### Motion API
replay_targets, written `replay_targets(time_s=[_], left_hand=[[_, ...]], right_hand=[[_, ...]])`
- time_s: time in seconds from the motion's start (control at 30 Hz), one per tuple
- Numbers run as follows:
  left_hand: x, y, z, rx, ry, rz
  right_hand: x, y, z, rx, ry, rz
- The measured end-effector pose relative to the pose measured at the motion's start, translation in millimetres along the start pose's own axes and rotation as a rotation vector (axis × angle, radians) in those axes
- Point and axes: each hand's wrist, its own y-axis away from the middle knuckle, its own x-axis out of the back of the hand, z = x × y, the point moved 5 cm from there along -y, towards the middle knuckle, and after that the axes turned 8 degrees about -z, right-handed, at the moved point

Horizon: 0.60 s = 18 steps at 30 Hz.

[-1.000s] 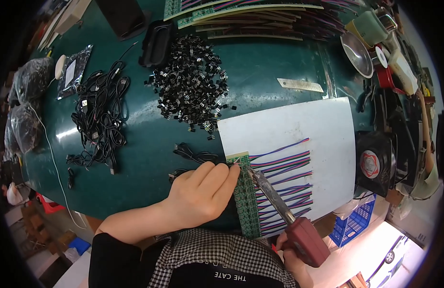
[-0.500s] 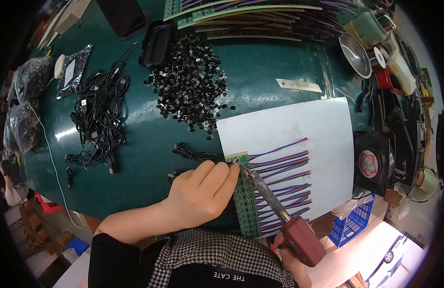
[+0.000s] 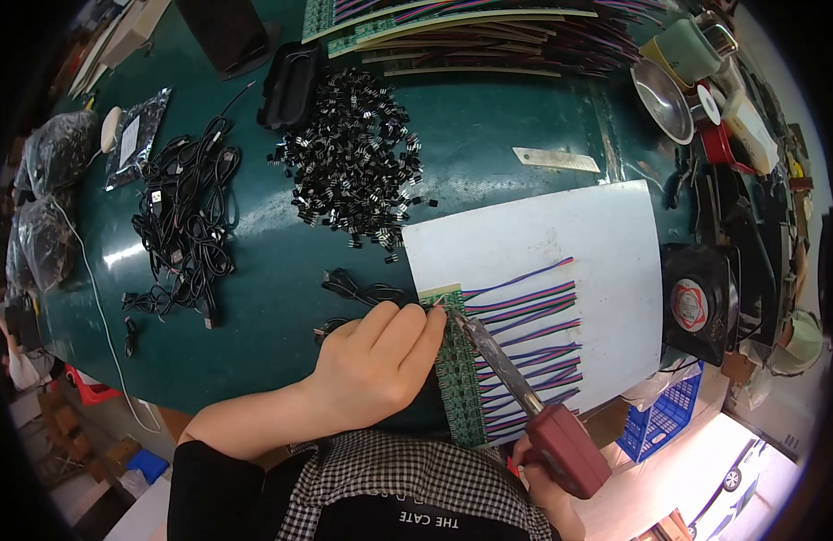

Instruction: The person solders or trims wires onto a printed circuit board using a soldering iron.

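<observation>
My left hand [image 3: 371, 361] is closed in a pinch at the upper end of a green circuit board panel [image 3: 462, 388]. A thin pale wire end [image 3: 441, 299] shows at its fingertips; the rest is hidden behind the fingers. My right hand [image 3: 543, 482], partly hidden, grips a soldering iron [image 3: 561, 446] by its dark red handle. The iron's tip meets the panel just right of my left fingertips. Bundles of coloured wires [image 3: 534, 317] run rightward from the panel over a white sheet [image 3: 606, 243]. Black cable [image 3: 349, 285] lies beside my left hand.
A heap of small black parts [image 3: 353, 162] lies beyond my hands, with coiled black cables [image 3: 187, 225] to its left. Wired panels [image 3: 471, 41] are stacked at the back. A blade [image 3: 556, 160], a metal bowl [image 3: 662, 101] and a black fan [image 3: 700, 302] are on the right.
The view has shifted very slightly. Both hands, the soldering iron and the panel keep nearly the same positions relative to one another.
</observation>
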Motion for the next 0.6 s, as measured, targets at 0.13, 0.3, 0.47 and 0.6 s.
replay_targets(time_s=[0.13,0.3,0.47,0.6], left_hand=[[0.5,-0.2,0.2,0.003,0.011,0.004],[-0.2,0.4,-0.1,0.004,0.006,0.001],[2.7,-1.4,1.5,0.041,0.049,-0.029],[4.4,-3.8,2.4,0.047,0.049,-0.027]], right_hand=[[1.2,-6.1,-3.7,-0.103,-0.179,-0.036],[2.1,-20.4,-23.3,-0.231,-0.715,0.183],[3.9,-15.2,-17.0,-0.165,-0.658,0.153],[3.6,-17.7,-20.5,-0.142,-0.706,0.146]])
